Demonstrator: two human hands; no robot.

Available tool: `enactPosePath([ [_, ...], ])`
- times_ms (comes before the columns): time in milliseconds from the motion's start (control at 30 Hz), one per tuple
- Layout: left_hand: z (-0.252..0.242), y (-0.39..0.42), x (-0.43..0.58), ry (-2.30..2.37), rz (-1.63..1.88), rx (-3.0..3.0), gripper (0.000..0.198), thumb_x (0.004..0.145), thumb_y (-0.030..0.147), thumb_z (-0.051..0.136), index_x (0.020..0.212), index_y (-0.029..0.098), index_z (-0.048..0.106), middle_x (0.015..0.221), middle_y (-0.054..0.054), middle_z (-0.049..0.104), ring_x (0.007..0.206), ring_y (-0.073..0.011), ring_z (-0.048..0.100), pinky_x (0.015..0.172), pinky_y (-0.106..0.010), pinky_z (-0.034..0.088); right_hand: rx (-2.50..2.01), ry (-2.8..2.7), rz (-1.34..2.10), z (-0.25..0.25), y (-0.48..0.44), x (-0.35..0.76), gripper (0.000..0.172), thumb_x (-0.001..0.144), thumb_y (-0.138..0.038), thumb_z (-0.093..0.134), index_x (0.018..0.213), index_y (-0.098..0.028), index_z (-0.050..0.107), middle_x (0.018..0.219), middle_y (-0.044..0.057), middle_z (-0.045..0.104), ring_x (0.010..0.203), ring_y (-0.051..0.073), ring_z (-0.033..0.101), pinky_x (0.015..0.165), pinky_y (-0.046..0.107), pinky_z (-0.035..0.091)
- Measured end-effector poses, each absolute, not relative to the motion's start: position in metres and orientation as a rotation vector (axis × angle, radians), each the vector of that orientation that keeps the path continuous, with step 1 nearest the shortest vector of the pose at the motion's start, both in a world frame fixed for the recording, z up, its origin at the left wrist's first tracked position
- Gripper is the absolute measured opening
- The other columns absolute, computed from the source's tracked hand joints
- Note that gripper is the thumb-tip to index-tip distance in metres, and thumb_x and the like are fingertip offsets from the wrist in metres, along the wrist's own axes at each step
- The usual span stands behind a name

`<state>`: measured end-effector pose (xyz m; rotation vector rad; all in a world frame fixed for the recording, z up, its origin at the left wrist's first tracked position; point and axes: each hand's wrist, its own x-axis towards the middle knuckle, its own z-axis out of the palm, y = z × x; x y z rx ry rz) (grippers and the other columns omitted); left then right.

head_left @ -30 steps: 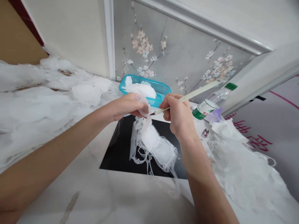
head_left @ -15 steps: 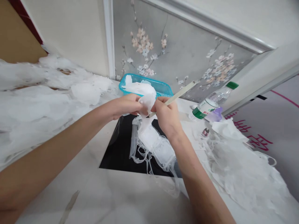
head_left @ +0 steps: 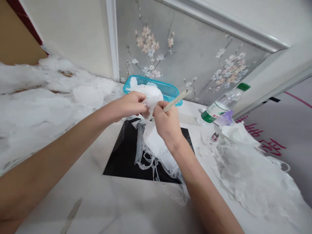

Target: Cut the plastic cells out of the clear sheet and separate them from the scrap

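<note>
My left hand (head_left: pixel 130 105) pinches a thin, whitish, translucent sheet-like piece (head_left: pixel 153 102) above the back of a black mat (head_left: pixel 122 159). Closed around a slim, pale, pen-like tool (head_left: pixel 177 99) is my right hand (head_left: pixel 167 122). The tool's dark tip points down and left, close to the piece and my left fingertips; whether it touches cannot be made out. Under my hands, a heap of white pieces and stringy clear offcuts (head_left: pixel 156 143) lies on the mat, partly hidden by my right forearm.
Behind my hands stands a blue plastic basket (head_left: pixel 179 103) with white pieces in it. Large piles of translucent material lie left (head_left: pixel 44 110) and right (head_left: pixel 248 175). A green-capped water bottle (head_left: pixel 216 110), a purple scrap (head_left: pixel 225 118) and a small dark item (head_left: pixel 214 136) sit at the right.
My right hand has shifted slightly left and down with the tool, whose rear end has swung left and lower. My left hand has moved slightly left, still pinching the whitish piece.
</note>
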<state>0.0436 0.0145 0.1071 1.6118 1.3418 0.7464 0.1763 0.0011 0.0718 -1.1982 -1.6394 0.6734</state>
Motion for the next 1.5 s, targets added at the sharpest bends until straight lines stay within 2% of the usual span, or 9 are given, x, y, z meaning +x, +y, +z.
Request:
enactPosePath([
  [400,0.115,0.014,0.038,1.331,0.713,1.615,0.017,0.055,0.016,0.066,0.063,0.019,0.051,0.064,0.001,0.06,0.075,-0.0205,0.064,0.065,-0.027,0.041,-1.166,-1.656,0.616,0.072,0.003,0.176,0.025,0.071,-0.014,0.039,0.051,-0.022,0.026,0.049,-0.005,0.027,0.049,0.01,0.027,0.049,0.027,0.02],
  [667,0.117,0.015,0.039,1.271,0.662,1.522,0.023,0.053,0.013,0.064,0.075,0.018,0.058,0.075,0.0,0.065,0.081,-0.0205,0.063,0.07,-0.028,0.046,-1.136,-1.402,0.947,0.082,0.003,0.182,0.021,0.064,-0.012,0.042,0.045,-0.019,0.036,0.044,-0.007,0.024,0.044,0.007,0.024,0.044,0.024,0.019],
  [767,0.117,0.016,0.037,1.241,0.696,1.472,0.026,0.054,0.012,0.064,0.078,0.018,0.058,0.078,-0.001,0.064,0.081,-0.0202,0.063,0.075,-0.032,0.047,-1.069,-1.295,1.001,0.089,0.001,0.187,0.02,0.062,-0.011,0.042,0.043,-0.018,0.039,0.043,-0.007,0.03,0.041,0.006,0.021,0.042,0.023,0.019],
  [967,0.113,0.02,0.031,1.168,0.772,1.421,0.027,0.056,0.007,0.06,0.081,0.016,0.058,0.077,0.0,0.062,0.077,-0.0163,0.063,0.079,-0.032,0.05,-0.964,-1.17,0.82,0.106,-0.008,0.197,0.019,0.071,-0.012,0.045,0.053,-0.019,0.044,0.047,-0.006,0.037,0.038,0.005,0.027,0.04,0.022,0.021],
  [1033,0.114,0.02,0.032,1.162,0.798,1.371,0.026,0.058,0.007,0.06,0.081,0.016,0.058,0.076,0.0,0.062,0.076,-0.0157,0.063,0.08,-0.032,0.05,-1.033,-1.16,0.698,0.109,-0.008,0.2,0.011,0.08,-0.022,0.046,0.069,-0.02,0.049,0.057,-0.005,0.049,0.037,0.005,0.032,0.039,0.021,0.023],
  [1133,0.118,0.017,0.035,1.165,0.893,1.232,0.023,0.06,0.007,0.059,0.082,0.016,0.059,0.076,-0.001,0.064,0.076,-0.0151,0.063,0.082,-0.032,0.049,-1.192,-1.369,0.613,0.106,-0.006,0.201,0.023,0.088,-0.039,0.041,0.081,-0.021,0.052,0.07,0.0,0.058,0.04,0.007,0.04,0.041,0.022,0.026],
  [1300,0.123,0.012,0.039,1.111,1.052,1.066,0.007,0.064,0.007,0.058,0.067,0.013,0.057,0.07,-0.002,0.061,0.074,-0.013,0.059,0.083,-0.029,0.048,-1.439,-1.903,0.43,0.099,-0.007,0.192,0.036,0.077,-0.054,0.058,0.07,-0.019,0.052,0.058,0.001,0.054,0.05,0.012,0.043,0.049,0.025,0.027],
  [1400,0.121,0.009,0.041,1.058,1.044,1.093,0.005,0.066,0.01,0.061,0.069,0.013,0.058,0.073,-0.002,0.061,0.075,-0.0131,0.059,0.079,-0.028,0.049,-1.547,-1.943,0.288,0.097,-0.009,0.187,0.035,0.073,-0.053,0.062,0.072,-0.019,0.053,0.059,0.002,0.055,0.052,0.014,0.043,0.051,0.025,0.026],
  [1500,0.118,0.006,0.044,1.117,1.065,1.156,0.01,0.068,0.016,0.066,0.076,0.014,0.06,0.08,-0.003,0.063,0.077,-0.0142,0.06,0.076,-0.029,0.049,-1.556,-1.971,0.247,0.097,-0.009,0.188,0.022,0.079,-0.038,0.058,0.069,-0.018,0.056,0.057,0.002,0.055,0.052,0.013,0.045,0.052,0.025,0.027],
])
